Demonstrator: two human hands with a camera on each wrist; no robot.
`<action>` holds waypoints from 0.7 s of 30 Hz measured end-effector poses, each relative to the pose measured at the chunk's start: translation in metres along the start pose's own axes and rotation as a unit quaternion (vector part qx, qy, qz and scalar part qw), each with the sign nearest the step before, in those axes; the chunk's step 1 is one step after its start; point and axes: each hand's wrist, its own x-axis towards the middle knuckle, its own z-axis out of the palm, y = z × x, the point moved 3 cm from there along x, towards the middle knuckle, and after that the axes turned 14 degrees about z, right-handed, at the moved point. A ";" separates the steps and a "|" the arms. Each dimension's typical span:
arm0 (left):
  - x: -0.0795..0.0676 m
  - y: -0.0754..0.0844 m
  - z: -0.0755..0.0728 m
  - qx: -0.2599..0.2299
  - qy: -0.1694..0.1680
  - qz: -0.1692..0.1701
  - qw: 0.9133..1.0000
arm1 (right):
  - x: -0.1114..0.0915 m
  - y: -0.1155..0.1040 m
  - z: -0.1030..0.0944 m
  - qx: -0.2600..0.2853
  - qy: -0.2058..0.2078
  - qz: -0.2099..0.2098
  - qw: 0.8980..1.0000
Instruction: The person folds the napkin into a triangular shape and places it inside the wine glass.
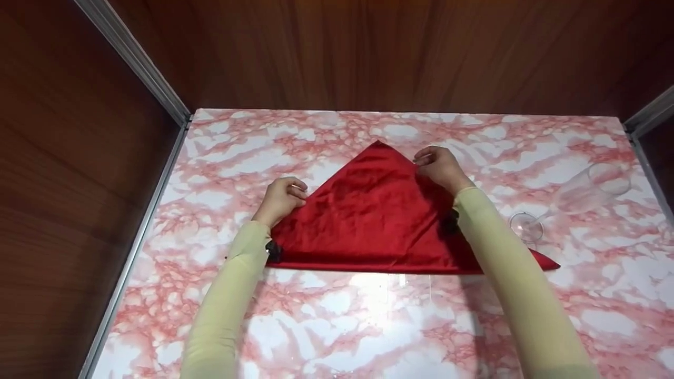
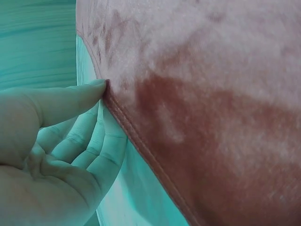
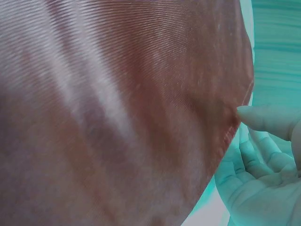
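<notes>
A red satin-like cloth (image 1: 363, 205) lies folded into a triangle, its peak pointing to the far side and its long fold nearest the person. At the left slanting edge, my left hand (image 1: 281, 200) pinches the cloth between thumb and fingers. The left wrist view shows that thumb (image 2: 89, 94) on the hemmed edge, with the fingers beneath. Higher up on the opposite edge, my right hand (image 1: 439, 167) pinches the cloth too. In the right wrist view the thumb (image 3: 263, 120) presses the edge from above. The right sleeve covers part of the cloth's right end.
A clear stemmed glass (image 1: 590, 189) lies on its side at the right, its round foot (image 1: 526, 227) near the cloth's right tip. The pink-and-white marbled table (image 1: 337, 321) ends at a brown wood panel (image 1: 337, 58) behind and another (image 1: 63, 184) on the left.
</notes>
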 end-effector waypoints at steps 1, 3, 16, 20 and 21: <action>-0.001 -0.001 -0.001 -0.003 0.003 -0.004 1.000 | -0.001 0.000 0.000 0.009 -0.007 0.001 1.000; -0.002 -0.003 -0.003 -0.006 0.008 -0.008 1.000 | -0.002 0.002 -0.002 0.025 -0.021 0.003 0.999; -0.014 0.012 0.004 0.199 -0.014 0.093 0.976 | -0.028 0.006 -0.005 -0.066 -0.010 -0.029 0.997; -0.023 0.023 0.021 0.279 -0.041 0.131 0.950 | -0.044 0.007 0.002 -0.175 -0.001 -0.073 0.982; -0.026 0.026 0.027 0.295 -0.049 0.142 0.944 | -0.048 0.008 0.005 -0.200 -0.004 -0.082 0.976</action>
